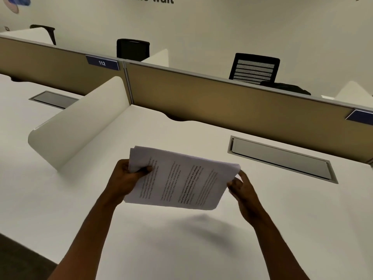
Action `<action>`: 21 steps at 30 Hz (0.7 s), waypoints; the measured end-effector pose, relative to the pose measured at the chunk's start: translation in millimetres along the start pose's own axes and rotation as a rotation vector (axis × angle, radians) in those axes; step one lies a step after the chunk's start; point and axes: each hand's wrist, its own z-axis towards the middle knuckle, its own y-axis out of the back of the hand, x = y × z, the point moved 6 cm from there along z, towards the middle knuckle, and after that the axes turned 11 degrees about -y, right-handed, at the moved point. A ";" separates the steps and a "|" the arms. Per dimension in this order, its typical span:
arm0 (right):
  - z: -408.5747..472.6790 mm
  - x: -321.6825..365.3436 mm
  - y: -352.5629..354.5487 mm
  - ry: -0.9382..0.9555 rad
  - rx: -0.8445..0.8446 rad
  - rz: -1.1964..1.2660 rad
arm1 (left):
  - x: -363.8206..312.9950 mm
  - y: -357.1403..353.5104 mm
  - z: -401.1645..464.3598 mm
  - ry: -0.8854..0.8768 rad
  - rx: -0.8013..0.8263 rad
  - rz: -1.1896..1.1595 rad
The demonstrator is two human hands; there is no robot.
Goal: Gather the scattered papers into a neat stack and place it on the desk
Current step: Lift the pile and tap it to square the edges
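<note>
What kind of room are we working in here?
Most likely an open-plan office: rows of white desks split by tan partition panels, one numbered 112, with black mesh chairs on the far side.

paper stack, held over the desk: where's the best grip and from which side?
Grip the paper stack at its two short edges, coming in from left and right, as the left hand and right hand do now. The sheets are wide and floppy, and their edges are fanned unevenly at the far left corner; pinching opposite ends probably keeps them flat and together above the desk.
</note>
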 end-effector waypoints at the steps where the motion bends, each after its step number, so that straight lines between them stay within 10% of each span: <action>1: 0.7 -5.7 -8.8 -0.017 0.079 0.012 | 3.5 -3.8 -1.4 0.022 0.007 -0.043; 21: 4.2 -46.8 -30.0 0.013 -0.118 0.014 | 105.7 -22.4 -20.9 0.171 0.027 -0.122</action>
